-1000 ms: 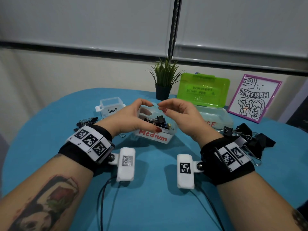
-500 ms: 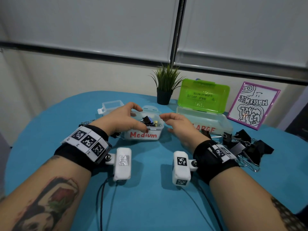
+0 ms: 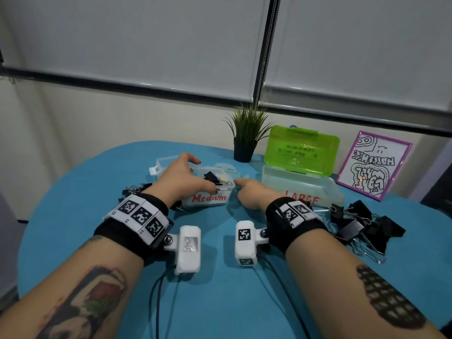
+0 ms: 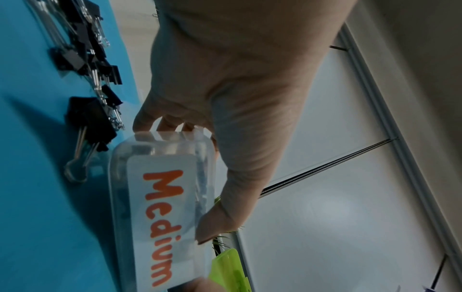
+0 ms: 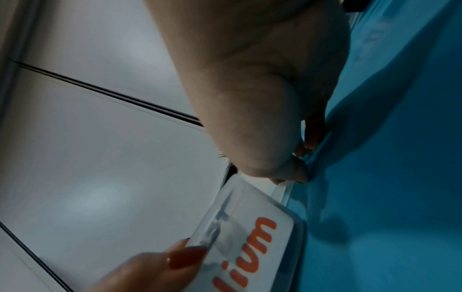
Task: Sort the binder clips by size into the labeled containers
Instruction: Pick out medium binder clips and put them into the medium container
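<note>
Blue cloth is covering the round desk (image 3: 220,302) on which the sorting is going on, and the clear plastic tub lettered "Medium" in red (image 3: 208,198) is serving as the landmark.

Nearest the viewer, the two forearms are reaching toward that tub. The left hand (image 3: 181,178) is gripping it, thumb curled onto the front rim and fingers wrapped round the left end wall, as the left wrist view shows. The right hand (image 3: 252,192) is lying just right of the tub, fingers loosely curled with the tips down at the cloth; whether they are pinching anything I cannot tell.

Inside the tub several black binder clips (image 3: 211,177) are already lying, so the medium sorting looks well begun. Right of the tub, a heap of big black binder clips (image 3: 362,226) is waiting on the cloth, unsorted. Left of the tub, a smaller cluster of black clips (image 3: 134,189) is also waiting.

Right of the tub and slightly beyond, a clear box with an upright green lid (image 3: 303,184) is showing "LARGE" in red; no clips are visible inside. Behind and left of the tub a small clear container (image 3: 163,163) is standing, its label hidden by the hand. Farther back, a framed drawing (image 3: 374,165) is bearing upside-down writing I cannot read.
</note>
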